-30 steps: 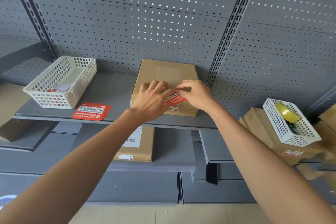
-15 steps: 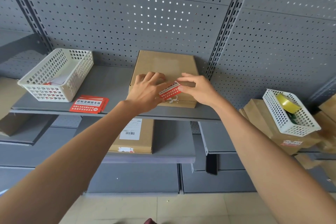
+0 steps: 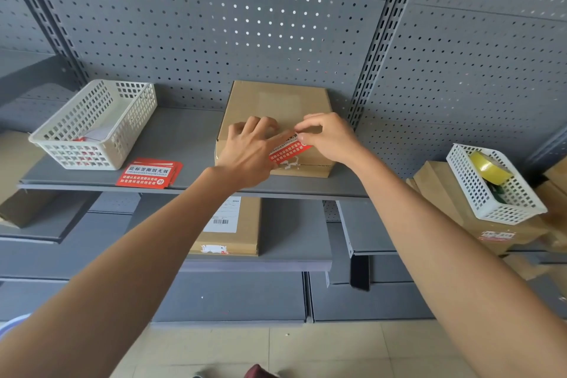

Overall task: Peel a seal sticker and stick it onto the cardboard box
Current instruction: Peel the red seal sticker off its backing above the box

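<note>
A flat brown cardboard box (image 3: 277,101) lies on the grey shelf (image 3: 184,138) against the pegboard. A red seal sticker (image 3: 288,150) with white print lies tilted across the box's front edge. My left hand (image 3: 250,153) rests on the box's front left part, its index finger pressing along the sticker's left side. My right hand (image 3: 328,138) pinches the sticker's upper right end between thumb and fingers. Torn white sticker remains show on the box's front face just below the sticker.
A small stack of red seal stickers (image 3: 148,173) lies on the shelf left of the box, beside a white mesh basket (image 3: 92,126). Another white basket (image 3: 497,184) with a yellow tape roll (image 3: 487,167) sits on boxes at right. A labelled box (image 3: 230,225) lies on the lower shelf.
The sticker has gone from just off the box's front corner to lying across its front edge. My left index finger has stretched out along it. The view has shifted slightly.
</note>
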